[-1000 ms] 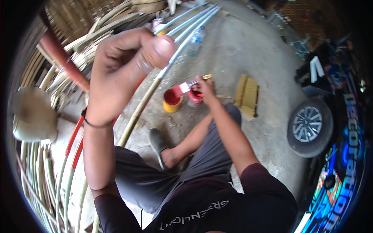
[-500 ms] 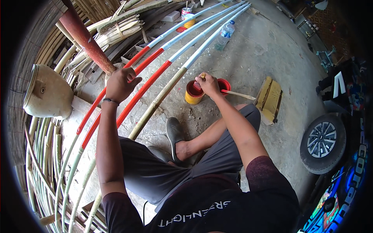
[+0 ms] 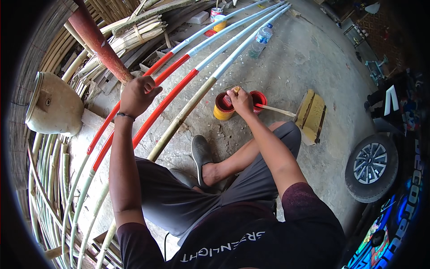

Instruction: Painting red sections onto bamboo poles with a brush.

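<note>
Wood-handled, a red-daubed paintbrush (image 3: pixel 236 90) dips into the round yellow can (image 3: pixel 221 114), pinched by the right hand (image 3: pixel 243 101), a white-and-tan bamboo pole (image 3: pixel 179 123) slanting between it and the farther, half-curled, apparently empty left hand (image 3: pixel 136 96).

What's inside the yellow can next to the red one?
Inside the yellow can you can see red paint on its inner wall and the paintbrush dipped in. The bottom and the ends of the bristles are hidden.

A black shirt (image 3: pixel 286 242) bears pale lettering (image 3: pixel 222 248) — right sleeve (image 3: pixel 302 201) maroon-tinted — with grey bottoms (image 3: pixel 248 172), grey slip-on shoes (image 3: pixel 201 154) and a dark wristband (image 3: pixel 126 116).
</note>
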Motion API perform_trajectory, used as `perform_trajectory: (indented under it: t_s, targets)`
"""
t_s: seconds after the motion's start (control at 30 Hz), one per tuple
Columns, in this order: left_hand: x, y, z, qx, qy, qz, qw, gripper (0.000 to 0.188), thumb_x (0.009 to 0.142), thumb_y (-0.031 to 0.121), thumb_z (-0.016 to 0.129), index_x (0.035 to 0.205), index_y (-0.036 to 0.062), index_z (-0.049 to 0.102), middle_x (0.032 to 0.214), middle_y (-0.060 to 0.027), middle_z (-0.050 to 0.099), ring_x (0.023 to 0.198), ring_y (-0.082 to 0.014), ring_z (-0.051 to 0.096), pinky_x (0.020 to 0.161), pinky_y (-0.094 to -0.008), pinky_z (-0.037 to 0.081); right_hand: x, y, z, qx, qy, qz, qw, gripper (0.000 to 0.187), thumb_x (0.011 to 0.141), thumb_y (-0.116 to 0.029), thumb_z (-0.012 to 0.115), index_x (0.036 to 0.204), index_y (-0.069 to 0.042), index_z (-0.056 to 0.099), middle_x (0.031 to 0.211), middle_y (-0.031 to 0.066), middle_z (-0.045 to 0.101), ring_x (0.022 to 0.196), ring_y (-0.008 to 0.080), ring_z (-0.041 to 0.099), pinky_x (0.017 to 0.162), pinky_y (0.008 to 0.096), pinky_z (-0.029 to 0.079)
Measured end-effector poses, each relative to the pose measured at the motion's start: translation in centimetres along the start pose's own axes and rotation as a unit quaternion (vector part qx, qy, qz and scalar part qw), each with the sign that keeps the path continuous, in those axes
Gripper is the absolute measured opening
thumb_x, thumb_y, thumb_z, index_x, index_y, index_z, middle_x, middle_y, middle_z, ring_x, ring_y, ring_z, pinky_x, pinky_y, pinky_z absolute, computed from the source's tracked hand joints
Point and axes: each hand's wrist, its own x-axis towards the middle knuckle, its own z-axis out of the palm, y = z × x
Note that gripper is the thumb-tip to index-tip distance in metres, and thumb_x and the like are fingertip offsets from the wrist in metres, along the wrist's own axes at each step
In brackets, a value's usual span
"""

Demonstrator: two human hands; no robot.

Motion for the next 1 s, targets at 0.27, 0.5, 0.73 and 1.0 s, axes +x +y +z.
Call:
perform_trajectory:
  t_s: [0.27,0.5,0.73,1.0]
  targets:
    - [-0.1,0.1,0.3,0.007,-0.012,-0.002,1.000,0.020,0.081,0.018,0.078,0.081,0.0019,0.065,0.075,-0.0096,0.068,0.071,-0.0202,0.068,0.067,-0.0327,0.053,-1.3,-0.3,-1.3,0.033,0.035,0.005,0.999,0.028,0.090,-0.033,0.067,0.088,-0.005,0.062,0.079,0.0173,0.069,0.078,0.0386,0.068,0.068,0.0465,0.053]
    - [-1.0,-1.2,0.9,0.013,0.010,0.009,1.000,0.022,0.079,0.023,0.078,0.079,0.0052,0.064,0.073,-0.0103,0.067,0.068,-0.0268,0.066,0.063,-0.0381,0.052,-1.8,0.5,-0.3,-0.003,0.006,0.059,0.998,0.036,0.093,-0.042,0.060,0.093,-0.006,0.061,0.085,0.0191,0.067,0.083,0.0411,0.066,0.072,0.0477,0.053]
    - [-0.1,-0.6,1.3,-0.001,-0.015,-0.042,0.999,0.022,0.073,0.025,0.082,0.076,0.0079,0.068,0.075,-0.0077,0.069,0.069,-0.0231,0.068,0.064,-0.0354,0.053,-2.4,0.3,-0.6,0.032,0.010,0.048,0.998,0.031,0.092,-0.041,0.061,0.096,-0.011,0.063,0.090,0.0171,0.070,0.086,0.0376,0.068,0.074,0.0489,0.053]
    - [-1.1,-0.4,2.1,0.019,-0.039,-0.037,0.998,0.025,0.074,0.029,0.081,0.081,0.0072,0.070,0.077,-0.0092,0.070,0.072,-0.0246,0.069,0.066,-0.0371,0.055,-3.2,0.4,-0.5,0.025,0.047,0.042,0.998,0.028,0.091,-0.041,0.063,0.095,-0.013,0.064,0.085,0.0142,0.069,0.081,0.0383,0.067,0.069,0.0467,0.053]
